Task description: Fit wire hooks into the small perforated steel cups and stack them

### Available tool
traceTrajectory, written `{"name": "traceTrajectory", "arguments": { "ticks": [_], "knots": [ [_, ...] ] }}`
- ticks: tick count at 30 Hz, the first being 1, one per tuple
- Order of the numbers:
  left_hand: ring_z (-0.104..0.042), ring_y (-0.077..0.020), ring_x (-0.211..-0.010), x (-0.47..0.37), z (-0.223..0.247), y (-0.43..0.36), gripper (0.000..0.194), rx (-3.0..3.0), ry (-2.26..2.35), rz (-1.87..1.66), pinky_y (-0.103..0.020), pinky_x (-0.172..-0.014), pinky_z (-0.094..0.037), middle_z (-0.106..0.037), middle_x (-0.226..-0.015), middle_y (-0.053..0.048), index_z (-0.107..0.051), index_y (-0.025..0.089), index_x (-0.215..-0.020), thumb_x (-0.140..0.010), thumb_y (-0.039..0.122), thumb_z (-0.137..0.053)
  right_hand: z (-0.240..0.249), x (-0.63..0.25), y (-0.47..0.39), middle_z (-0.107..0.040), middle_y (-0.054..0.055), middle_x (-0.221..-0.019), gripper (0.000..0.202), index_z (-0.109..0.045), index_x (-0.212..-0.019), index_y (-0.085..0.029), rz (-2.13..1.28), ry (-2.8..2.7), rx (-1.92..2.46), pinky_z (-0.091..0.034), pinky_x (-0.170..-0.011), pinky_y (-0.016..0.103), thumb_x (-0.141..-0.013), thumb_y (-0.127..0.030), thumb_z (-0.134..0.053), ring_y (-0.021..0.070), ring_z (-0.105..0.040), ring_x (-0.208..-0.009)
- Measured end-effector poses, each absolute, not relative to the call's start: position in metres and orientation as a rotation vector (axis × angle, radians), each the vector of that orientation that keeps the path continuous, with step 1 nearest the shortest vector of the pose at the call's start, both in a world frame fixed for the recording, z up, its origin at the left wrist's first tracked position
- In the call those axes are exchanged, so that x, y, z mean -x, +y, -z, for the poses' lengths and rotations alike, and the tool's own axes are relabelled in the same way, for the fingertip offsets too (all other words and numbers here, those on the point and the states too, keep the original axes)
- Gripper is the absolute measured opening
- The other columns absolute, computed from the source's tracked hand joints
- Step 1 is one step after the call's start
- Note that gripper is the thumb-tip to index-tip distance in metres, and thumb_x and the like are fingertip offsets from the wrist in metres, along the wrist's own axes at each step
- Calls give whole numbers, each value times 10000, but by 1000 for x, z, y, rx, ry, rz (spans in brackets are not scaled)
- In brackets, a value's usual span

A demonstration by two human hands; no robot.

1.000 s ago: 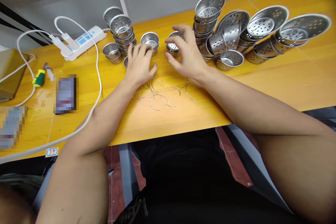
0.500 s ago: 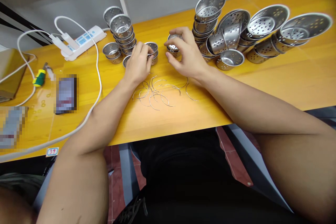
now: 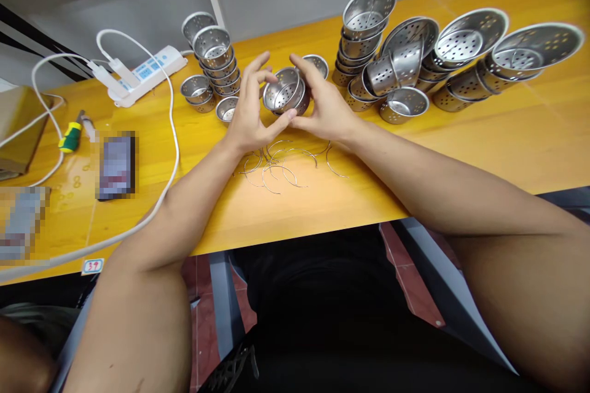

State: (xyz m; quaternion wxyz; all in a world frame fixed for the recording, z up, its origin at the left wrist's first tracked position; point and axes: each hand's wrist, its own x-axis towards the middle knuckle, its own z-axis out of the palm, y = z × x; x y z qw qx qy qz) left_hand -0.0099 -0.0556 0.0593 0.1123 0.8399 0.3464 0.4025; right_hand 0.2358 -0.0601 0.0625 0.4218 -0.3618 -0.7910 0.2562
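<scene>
Between my hands is a small perforated metal cup, tilted with its mouth toward me; a second rim shows close behind it. My right hand curves around its right side, index finger at the top and thumb below. On the other side my left hand has its fingers raised and spread, with the thumb reaching under the front of the cup; whether it touches is unclear. Another perforated cup stands just behind my right hand. Several thin curved wires lie on the table in front of my hands.
Stacked small cups and a single cup stand on the left. Taller stacks of perforated cups line the right. A power strip, white cable, green-handled screwdriver and phone lie on the left of the yellow table.
The cup near my left hand has moved right, between both hands, and is tilted. My right hand has closed in around it. My left hand has opened its fingers.
</scene>
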Motion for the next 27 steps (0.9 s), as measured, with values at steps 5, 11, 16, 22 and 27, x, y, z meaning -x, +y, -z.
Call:
{"name": "traceTrajectory", "arguments": {
  "ticks": [5, 11, 16, 22, 27],
  "knots": [
    [-624, -400, -1697, 8, -52, -48, 1138, -2431, 1033, -1147, -625, -1449, -512, -558, -1805, -193, -258, 371, -1763, -925, 1026, -661, -71, -236, -62, -514, 61, -1893, 1350, -419, -1868, -386, -668, -2030, 895, -340, -1512, 660, -712, -768, -1001, 490, -438, -1770],
    [-622, -390, -1697, 4, -53, -53, 1057, -2443, 1055, -1260, -619, -1454, -511, -523, -1815, -183, -248, 382, -1759, -979, 1011, -586, -78, -241, -56, -470, 50, -1920, 1287, -466, -1835, -388, -708, -2060, 815, -328, -1517, 650, -732, -839, -953, 469, -388, -1807],
    [-618, -386, -1698, 1, -55, -57, 1024, -2455, 1106, -1272, -635, -1447, -528, -544, -1788, -189, -226, 397, -1776, -1010, 972, -587, -81, -240, -53, -520, 81, -1877, 1337, -481, -1820, -403, -824, -2035, 798, -374, -1489, 671, -685, -935, -948, 478, -426, -1780],
    [-609, -379, -1713, 2, -57, -54, 1058, -2453, 1062, -1262, -625, -1449, -533, -488, -1836, -165, -136, 429, -1804, -1010, 991, -552, -71, -234, -52, -640, 124, -1743, 1398, -554, -1742, -355, -1012, -2006, 707, -467, -1413, 726, -574, -986, -993, 510, -501, -1713],
    [-480, -363, -1814, 7, -45, -35, 1096, -2396, 1159, -1456, -595, -1514, -454, -377, -1910, -168, 50, 433, -1823, -1045, 955, -520, -60, -227, -60, -711, 150, -1639, 1178, -615, -1654, -325, -830, -2028, 782, -507, -1367, 737, -696, -893, -999, 512, -638, -1564]
  ]
}}
